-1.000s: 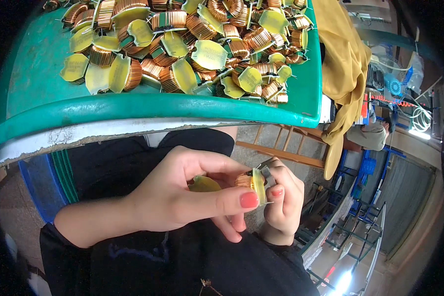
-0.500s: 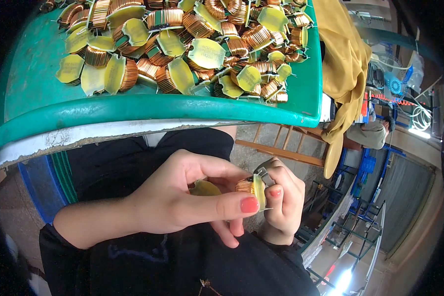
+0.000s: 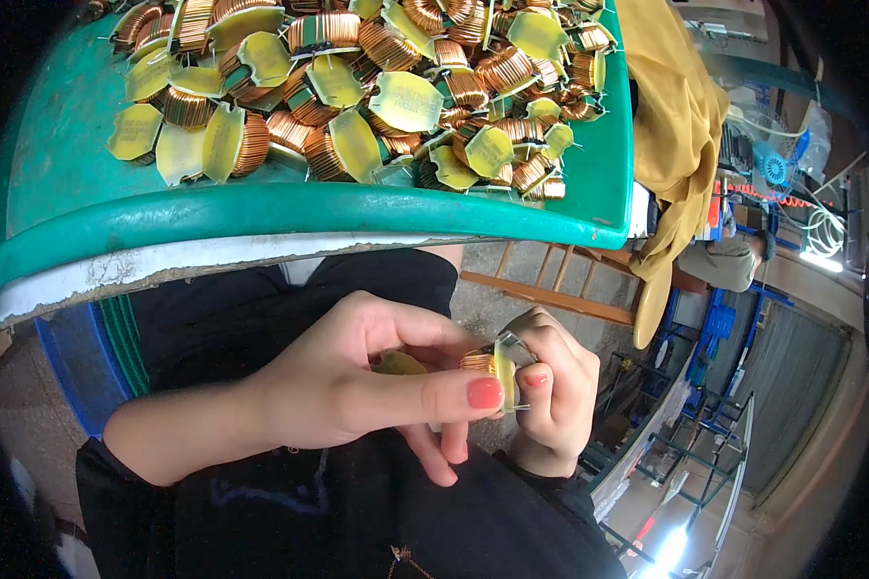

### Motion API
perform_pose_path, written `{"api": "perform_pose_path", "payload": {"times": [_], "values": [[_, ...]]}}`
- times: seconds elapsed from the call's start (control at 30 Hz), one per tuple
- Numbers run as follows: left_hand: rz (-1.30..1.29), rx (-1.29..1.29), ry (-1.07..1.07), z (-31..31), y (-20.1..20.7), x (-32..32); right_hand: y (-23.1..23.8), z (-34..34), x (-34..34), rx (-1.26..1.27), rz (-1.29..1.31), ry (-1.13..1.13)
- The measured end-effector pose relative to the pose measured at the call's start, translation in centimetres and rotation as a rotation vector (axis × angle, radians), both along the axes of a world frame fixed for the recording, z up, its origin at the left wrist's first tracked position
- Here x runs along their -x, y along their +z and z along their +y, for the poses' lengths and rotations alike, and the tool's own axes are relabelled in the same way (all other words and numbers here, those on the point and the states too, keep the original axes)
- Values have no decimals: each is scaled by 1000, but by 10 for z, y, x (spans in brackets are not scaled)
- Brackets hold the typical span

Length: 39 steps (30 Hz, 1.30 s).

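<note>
Counts, left to right. One left hand (image 3: 357, 372), centre of frame, thumb and fingers clamped on one copper-wound coil (image 3: 479, 361). One yellow plate (image 3: 399, 363) lodged in the same hand, partly seen. One right hand (image 3: 562, 386), right of centre, fingers curled tight on one grey metal piece (image 3: 517, 349) lying at the coil's upper right edge; contact cannot be told. Upper left to upper middle: one green tray (image 3: 261, 214) with heaped coils (image 3: 323, 35), more than twenty; overlap prevents an exact count.

Materials. Tray: smooth, rounded rim, scuffed. Heaped coils: ribbed copper wire, flat yellow boards, thin metal pins. Copper-wound coil: similar, its board toward the right, a pin (image 3: 522, 408) projecting.

Surroundings. Wooden frame (image 3: 550, 294), slatted, right of centre; mustard cloth (image 3: 671, 116), folded, upper right; person in grey (image 3: 724, 262), farther right.

Obstructions. Left thumb hides part of the copper-wound coil; right fingers cover much of the grey metal piece.
</note>
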<state>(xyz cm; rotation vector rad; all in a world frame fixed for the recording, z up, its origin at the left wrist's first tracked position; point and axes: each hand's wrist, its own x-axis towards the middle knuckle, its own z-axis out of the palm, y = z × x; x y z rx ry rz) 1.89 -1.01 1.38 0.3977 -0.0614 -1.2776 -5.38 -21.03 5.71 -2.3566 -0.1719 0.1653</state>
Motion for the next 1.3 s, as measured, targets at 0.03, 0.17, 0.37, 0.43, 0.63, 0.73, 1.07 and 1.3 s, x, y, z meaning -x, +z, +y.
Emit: {"api": "perform_pose_path", "payload": {"times": [0.03, 0.17, 0.37, 0.43, 0.63, 0.73, 1.07, 1.3], "values": [[1, -3, -14, 0, 0, -1, -1, -1, 0, 2, -6, 5], [-7, 0, -38, 0, 0, -3, -6, -4, 1, -9, -34, 15], [-15, -6, -37, 0, 3, -3, -7, -3, 2, 23, -81, 26], [-15, -10, -33, 0, 3, -3, -7, -3, 2, 39, -91, 27], [5, -35, 6, 0, 4, -3, -8, -1, 2, 138, -147, 13], [29, -99, 128, -1, 8, 0, -7, -1, 2, 147, -108, 1], [-821, -279, 627, -9, -10, 17, -9, 1, 3, 173, -119, -17], [-764, -272, 704, -11, -9, 22, -9, 3, 2, 146, -101, -26]]}}
